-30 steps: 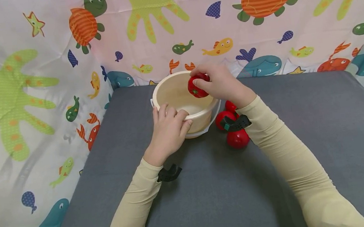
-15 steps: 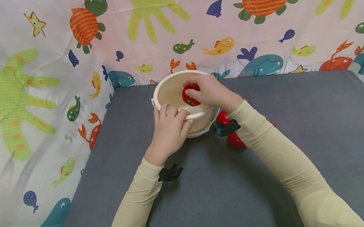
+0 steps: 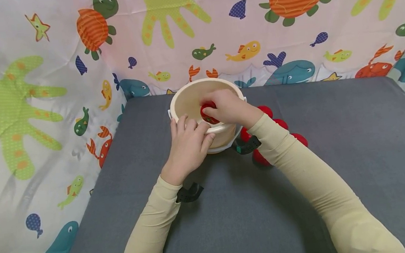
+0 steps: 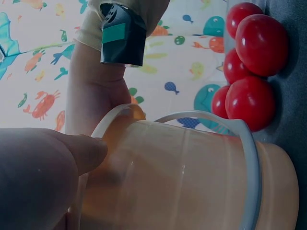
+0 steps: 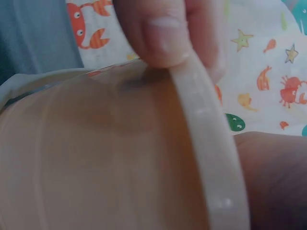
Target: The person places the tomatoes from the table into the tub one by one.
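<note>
A cream bucket (image 3: pixel 222 139) with a pale handle stands upright on the dark grey table. My left hand (image 3: pixel 187 149) grips its near rim, fingers over the inside and thumb outside; the right wrist view shows the thumb (image 5: pixel 165 40) against the rim. Inside the bucket's mouth, my right hand (image 3: pixel 224 106) holds a red tomato (image 3: pixel 207 116) with a green stem end. The tomato is partly covered by the fingers, and the bucket wall hides it in both wrist views.
To the bucket's right lie several more red tomatoes (image 4: pixel 261 45), partly behind the right forearm (image 3: pixel 289 150) in the head view. A curtain (image 3: pixel 178 23) printed with sea animals hangs at the back and left of the table (image 3: pixel 220 230).
My right hand has carried the tomato left and down, from over the bucket's right side into its mouth. The left hand keeps its place on the rim.
</note>
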The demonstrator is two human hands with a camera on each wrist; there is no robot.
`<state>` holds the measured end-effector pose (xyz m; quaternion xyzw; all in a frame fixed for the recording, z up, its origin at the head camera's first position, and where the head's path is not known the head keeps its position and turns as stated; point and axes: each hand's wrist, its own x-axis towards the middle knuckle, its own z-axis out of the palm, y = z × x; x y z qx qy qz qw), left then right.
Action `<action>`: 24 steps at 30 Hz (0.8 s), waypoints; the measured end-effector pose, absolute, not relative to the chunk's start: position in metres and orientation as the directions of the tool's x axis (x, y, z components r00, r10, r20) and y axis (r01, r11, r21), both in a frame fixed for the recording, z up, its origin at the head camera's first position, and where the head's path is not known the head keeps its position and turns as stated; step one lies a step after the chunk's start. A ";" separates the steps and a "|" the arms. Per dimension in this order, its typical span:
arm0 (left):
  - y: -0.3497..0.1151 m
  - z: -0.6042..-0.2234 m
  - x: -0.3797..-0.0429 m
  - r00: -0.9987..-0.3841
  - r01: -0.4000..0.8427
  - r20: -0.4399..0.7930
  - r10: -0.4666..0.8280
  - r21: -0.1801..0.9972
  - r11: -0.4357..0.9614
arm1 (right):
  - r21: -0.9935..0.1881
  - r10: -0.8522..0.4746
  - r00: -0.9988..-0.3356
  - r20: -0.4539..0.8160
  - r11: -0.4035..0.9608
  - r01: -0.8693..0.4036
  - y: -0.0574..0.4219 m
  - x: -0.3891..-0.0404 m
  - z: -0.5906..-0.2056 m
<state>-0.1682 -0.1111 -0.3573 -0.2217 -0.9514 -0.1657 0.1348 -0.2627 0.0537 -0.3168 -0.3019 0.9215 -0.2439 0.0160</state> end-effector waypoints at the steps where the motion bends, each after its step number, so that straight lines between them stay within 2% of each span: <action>1: -0.111 -0.358 -0.168 -0.864 0.467 0.333 0.377 0.253 0.847 | -0.449 -0.569 -0.814 0.117 0.700 -0.555 0.053 -0.263 -0.317; 24: -0.110 -0.358 -0.168 -0.862 0.468 0.338 0.377 0.246 0.849 | -0.381 -0.567 -0.814 0.125 0.731 -0.567 0.050 -0.261 -0.323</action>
